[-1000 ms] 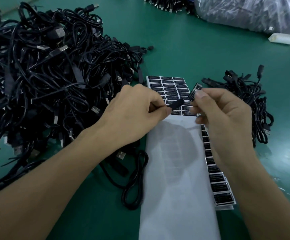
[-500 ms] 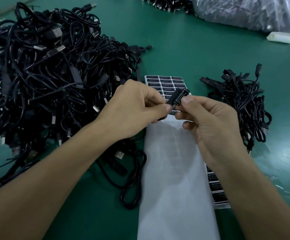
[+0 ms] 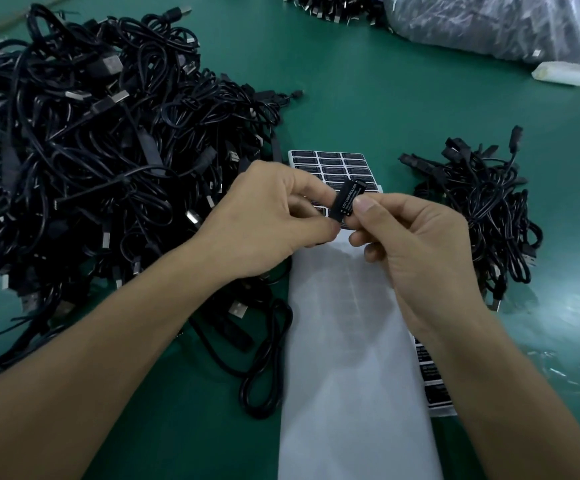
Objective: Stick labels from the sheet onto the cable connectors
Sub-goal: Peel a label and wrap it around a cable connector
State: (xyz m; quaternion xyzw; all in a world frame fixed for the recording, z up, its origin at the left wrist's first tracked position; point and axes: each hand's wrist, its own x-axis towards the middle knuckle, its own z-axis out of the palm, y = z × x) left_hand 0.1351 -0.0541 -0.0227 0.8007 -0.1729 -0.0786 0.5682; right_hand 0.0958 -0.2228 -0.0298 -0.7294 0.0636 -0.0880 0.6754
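Green tabletop (image 3: 368, 98), matte, with glare patches to the right of the label sheet (image 3: 330, 161); no walls in view. The sheet lies at centre: black labels remain at its far end and in a strip along its near right edge, the rest is bare white backing. Left of the sheet, a large heap of black cables (image 3: 91, 161), one loose cable loop (image 3: 264, 368) touching the sheet's left edge. Right of the sheet, apart from it, a smaller cable bundle (image 3: 489, 216). Beyond the sheet, a clear plastic bag (image 3: 489, 22) and a small white object (image 3: 558, 73). The connector (image 3: 347, 200) is held above the sheet's far end, tilted. The left hand (image 3: 264, 223) pinches its lower end; the right hand (image 3: 416, 244) grips it, thumb pressed on the label. One second earlier the right hand held the label clear of the connector; now the label sits on the connector, white lettering facing up.
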